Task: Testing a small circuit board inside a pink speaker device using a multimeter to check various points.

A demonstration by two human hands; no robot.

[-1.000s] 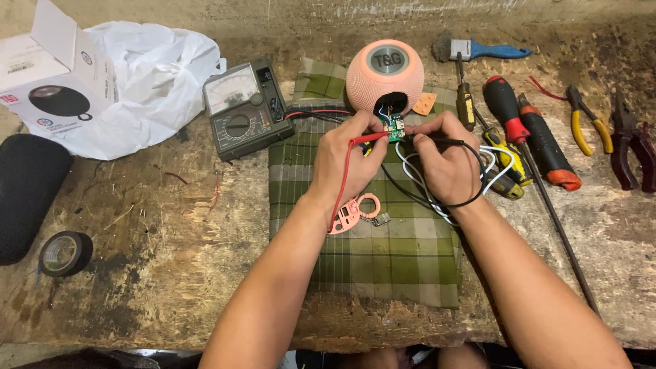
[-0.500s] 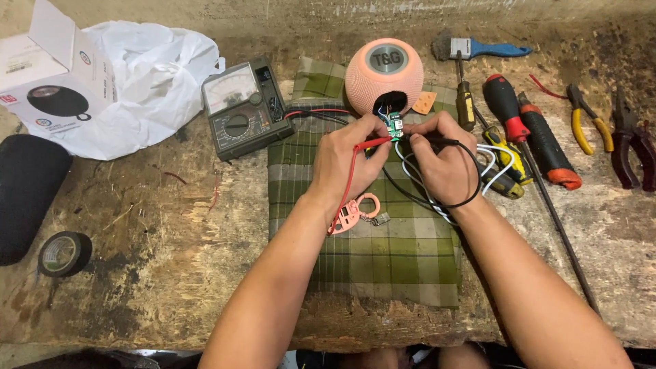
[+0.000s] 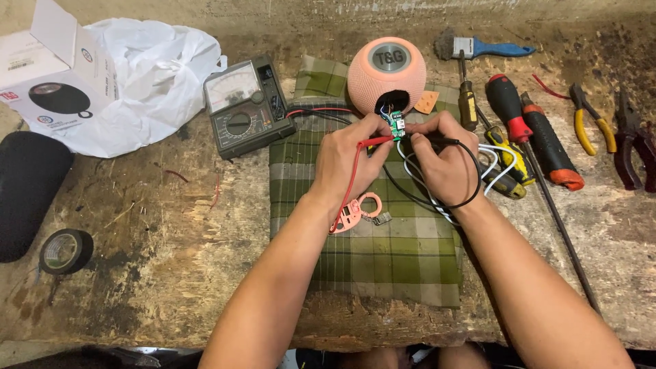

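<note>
The left hand (image 3: pixel 348 160) has its grip clamped on a red probe (image 3: pixel 376 141); the tip of the probe touches a small green board (image 3: pixel 397 127); a red wire (image 3: pixel 350 184) runs from the probe down over the wrist. The right hand (image 3: pixel 445 158) has its grip clamped on a black probe (image 3: pixel 437 141); its tip also meets the small green board from the other side; a black wire (image 3: pixel 471 184) loops around that hand. The board sits between the two hands, just in front of a hole in a round pink speaker (image 3: pixel 387 75); thin wires go from the board into the hole.

All of this is on a green checked cloth (image 3: pixel 383 260) that lies on a rough wooden bench (image 3: pixel 150 273); a pink clip (image 3: pixel 355 212) lies on the cloth under the left wrist. A dark green meter (image 3: pixel 242 109) with a dial sits just left of the cloth; behind it are a white plastic bag (image 3: pixel 150 75) and a white box (image 3: pixel 44 75); a roll of black tape (image 3: pixel 66 251) lies near the left edge, next to a big black shape (image 3: pixel 27 191). To the right are red and black screwdrivers (image 3: pixel 526 130), a blue brush (image 3: pixel 488 48) and yellow pliers (image 3: pixel 588 123).
</note>
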